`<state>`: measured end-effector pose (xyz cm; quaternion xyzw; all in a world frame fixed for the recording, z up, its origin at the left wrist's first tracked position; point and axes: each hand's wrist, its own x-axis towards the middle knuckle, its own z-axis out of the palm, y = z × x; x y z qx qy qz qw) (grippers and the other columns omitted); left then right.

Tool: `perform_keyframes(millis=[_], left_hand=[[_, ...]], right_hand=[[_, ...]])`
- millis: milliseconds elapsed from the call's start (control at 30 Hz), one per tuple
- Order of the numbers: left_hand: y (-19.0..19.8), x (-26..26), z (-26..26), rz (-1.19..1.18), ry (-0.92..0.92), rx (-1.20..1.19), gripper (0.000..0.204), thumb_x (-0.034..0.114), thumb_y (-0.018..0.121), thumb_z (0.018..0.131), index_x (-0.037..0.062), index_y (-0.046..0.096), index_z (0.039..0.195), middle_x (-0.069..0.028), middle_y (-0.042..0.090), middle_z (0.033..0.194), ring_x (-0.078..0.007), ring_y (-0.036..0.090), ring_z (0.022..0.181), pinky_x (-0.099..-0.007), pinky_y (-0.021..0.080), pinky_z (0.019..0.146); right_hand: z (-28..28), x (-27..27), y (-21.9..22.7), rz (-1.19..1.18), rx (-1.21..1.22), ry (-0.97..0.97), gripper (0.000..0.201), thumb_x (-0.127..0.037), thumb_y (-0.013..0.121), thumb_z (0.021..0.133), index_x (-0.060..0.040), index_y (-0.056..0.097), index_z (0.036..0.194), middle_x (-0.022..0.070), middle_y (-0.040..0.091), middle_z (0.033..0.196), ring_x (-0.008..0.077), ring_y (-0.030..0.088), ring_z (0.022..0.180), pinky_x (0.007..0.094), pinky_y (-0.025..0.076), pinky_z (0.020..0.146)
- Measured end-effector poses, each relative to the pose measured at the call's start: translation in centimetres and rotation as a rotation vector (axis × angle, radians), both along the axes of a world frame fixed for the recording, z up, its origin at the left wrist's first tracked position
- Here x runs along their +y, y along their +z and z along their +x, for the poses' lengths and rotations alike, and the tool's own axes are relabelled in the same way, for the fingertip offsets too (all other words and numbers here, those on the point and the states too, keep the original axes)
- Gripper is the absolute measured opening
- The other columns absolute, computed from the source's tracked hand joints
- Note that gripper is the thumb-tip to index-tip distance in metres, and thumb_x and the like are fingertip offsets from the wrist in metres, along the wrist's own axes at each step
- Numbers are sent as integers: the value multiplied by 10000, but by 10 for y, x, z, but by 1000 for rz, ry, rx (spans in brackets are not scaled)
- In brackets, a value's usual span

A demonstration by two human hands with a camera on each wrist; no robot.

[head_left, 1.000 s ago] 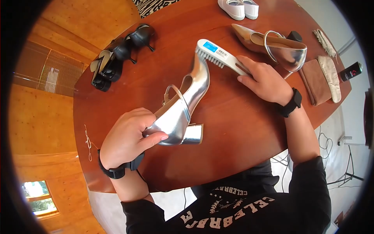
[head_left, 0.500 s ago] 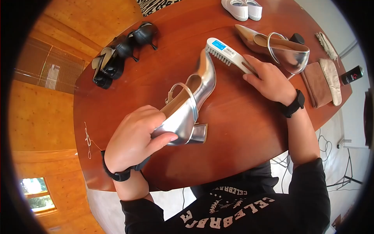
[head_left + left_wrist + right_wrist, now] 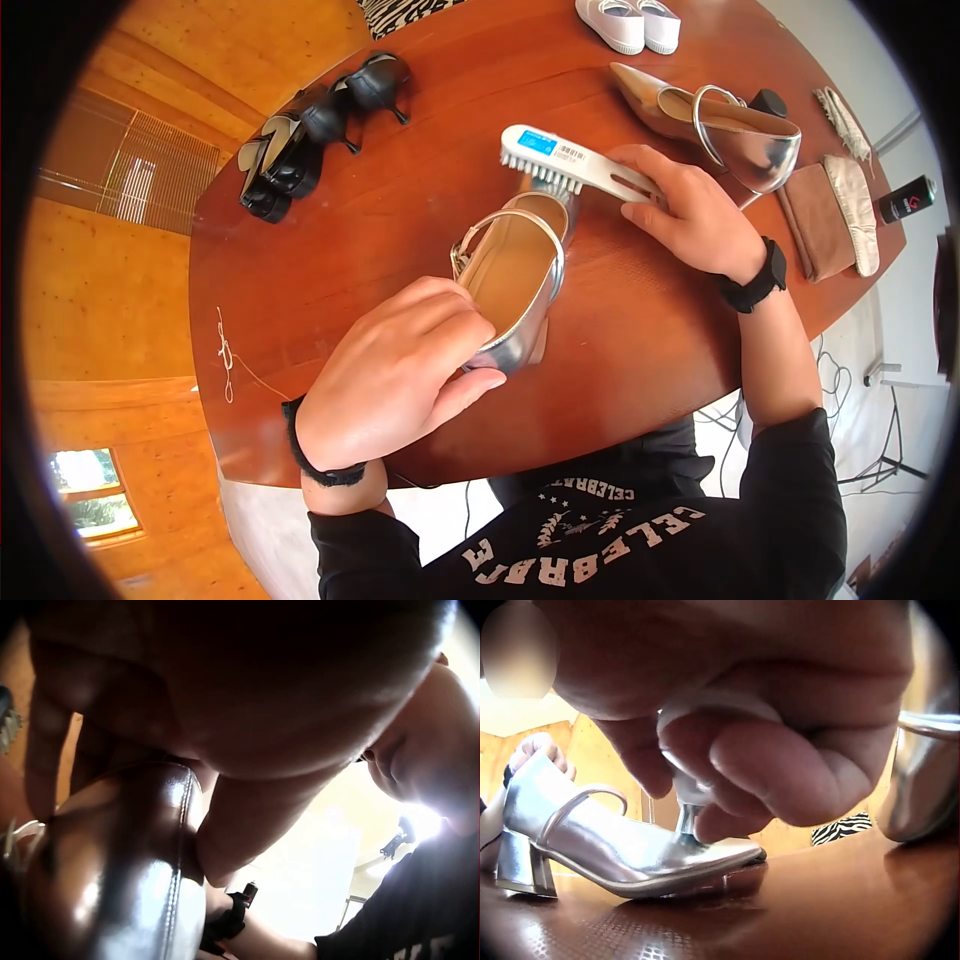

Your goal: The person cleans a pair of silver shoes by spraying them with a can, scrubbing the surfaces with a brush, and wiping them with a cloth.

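My left hand [image 3: 395, 375] grips the heel end of a silver strapped shoe [image 3: 508, 270], fingers at the opening and thumb along the outer side. The shoe's opening faces up in the head view. In the right wrist view the shoe [image 3: 600, 836] shows its block heel and pointed toe low over the table. My right hand [image 3: 695, 210] holds a white brush [image 3: 580, 165] by its handle, bristles down, over the toe; the toe tip is hidden behind it. In the left wrist view the left hand [image 3: 247, 765] covers much of the heel end.
A second silver shoe [image 3: 710, 125] lies at the right of the table [image 3: 640, 340], with a brown cloth pouch [image 3: 815, 220] and a black can [image 3: 907, 200] farther right. Black heels [image 3: 375, 85] stand at the back left, white shoes [image 3: 640, 25] at the back.
The held shoe has turned so its opening faces up and its heel end has moved right. The brush has shifted left and down over the toe. Both hands keep their holds.
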<state>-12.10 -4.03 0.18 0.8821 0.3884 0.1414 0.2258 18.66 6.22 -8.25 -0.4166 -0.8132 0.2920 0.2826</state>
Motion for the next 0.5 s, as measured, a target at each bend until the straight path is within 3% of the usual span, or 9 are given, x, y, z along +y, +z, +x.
perform_keyframes(millis=[100, 300, 400, 500], left_hand=[[0, 0, 3, 14, -16, 9, 318, 130, 842, 745, 20, 628, 953, -124, 622, 922, -372, 622, 964, -441, 513, 782], [-2, -2, 10, 56, -14, 16, 324, 147, 845, 738, 21, 632, 948, -123, 625, 913, -373, 618, 939, -445, 512, 774], [-3, -3, 13, 79, -17, 4, 321, 154, 842, 743, 24, 635, 952, -121, 624, 906, -370, 615, 922, -447, 507, 773], [-5, -3, 14, 83, -29, -14, 300, 164, 832, 757, 33, 633, 939, -117, 614, 892, -363, 608, 911, -448, 498, 781]], right_hand=[[1, 1, 5, -25, -98, -147, 417, -131, 672, 906, -10, 571, 1292, 254, 702, 1049, 436, 674, 969, 475, 529, 827], [-3, -3, 9, -10, -68, -38, 435, -132, 680, 897, -11, 586, 1304, 253, 704, 1057, 430, 678, 969, 472, 533, 836], [-2, -1, 12, -53, -169, -199, 437, -121, 683, 892, -13, 592, 1307, 252, 704, 1067, 429, 679, 969, 468, 536, 842], [-1, -3, 14, 31, -85, 0, 436, -110, 683, 889, -15, 598, 1306, 251, 704, 1075, 426, 681, 968, 467, 538, 845]])
